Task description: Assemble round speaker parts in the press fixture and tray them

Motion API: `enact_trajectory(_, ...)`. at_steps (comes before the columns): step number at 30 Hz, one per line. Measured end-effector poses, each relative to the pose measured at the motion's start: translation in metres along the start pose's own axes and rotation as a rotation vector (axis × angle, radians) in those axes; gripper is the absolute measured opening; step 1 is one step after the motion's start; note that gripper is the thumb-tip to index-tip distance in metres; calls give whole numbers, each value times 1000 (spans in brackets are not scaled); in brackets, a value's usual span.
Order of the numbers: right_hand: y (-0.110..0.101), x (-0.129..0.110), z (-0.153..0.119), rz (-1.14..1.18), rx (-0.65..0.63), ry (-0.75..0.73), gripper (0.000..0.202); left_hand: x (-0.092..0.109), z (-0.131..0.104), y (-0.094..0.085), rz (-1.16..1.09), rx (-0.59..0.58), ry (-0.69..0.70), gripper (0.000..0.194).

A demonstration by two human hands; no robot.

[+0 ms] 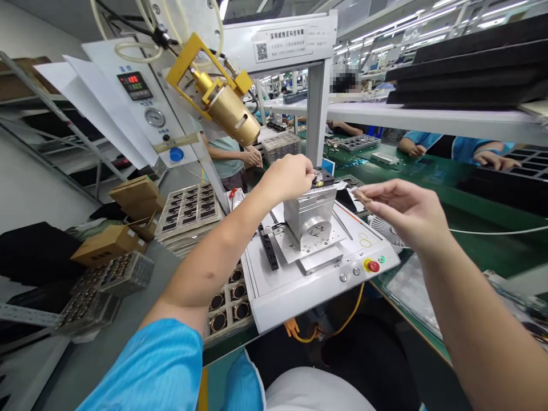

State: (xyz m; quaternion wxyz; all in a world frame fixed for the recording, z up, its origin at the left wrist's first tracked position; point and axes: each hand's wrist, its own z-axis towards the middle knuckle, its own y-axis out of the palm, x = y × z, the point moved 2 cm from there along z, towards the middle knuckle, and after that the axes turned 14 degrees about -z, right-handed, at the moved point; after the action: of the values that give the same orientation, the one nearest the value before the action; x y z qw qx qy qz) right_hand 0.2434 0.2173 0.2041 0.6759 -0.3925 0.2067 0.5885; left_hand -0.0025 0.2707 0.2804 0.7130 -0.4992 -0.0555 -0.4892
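Right of centre, the person's right hand (409,214) pinches a small tan piece (363,197) between thumb and fingertips, apart from the metal block (310,211); a light, steady pinch probably suits something so slight. At mid-frame, the left hand (289,176) bends over the black holder (326,177) atop that block; whether its fingers grasp anything cannot be told. Gentle fingertip pressure seems wise there, with wrists clear of the gold cylinder (234,115), upper middle. Beyond, a co-worker's hands (252,156) meet.
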Motion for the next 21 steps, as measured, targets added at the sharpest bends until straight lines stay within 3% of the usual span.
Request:
enact_trajectory(2, -14, 15, -31, -28, 15, 128, 31, 1, 0, 2, -47, -34, -18, 24)
enact_trajectory(6, -36, 64, -96, -94, 44, 502, 41, 6, -24, 5, -102, -79, -11, 12)
enact_trajectory(10, -35, 114, -154, -240, -60, 794, 70, 4, -39, 6, -103, -87, 48, 60)
enact_trajectory(14, -13, 137, -183, -477, -297, 771, 91, 4, -41, 2, -92, -120, 17, 65)
enact_trajectory(16, -3, 140, -189, -572, -354, 711, 92, 8, -53, 3, -126, -16, 31, 57)
enact_trajectory(18, 2, 141, -192, -694, -370, 675, 92, 13, -81, 13, -192, 167, 111, 47)
enact_trajectory(21, 5, 141, -195, -852, -381, 646, 92, 17, -146, 53, -350, 376, 262, 30)
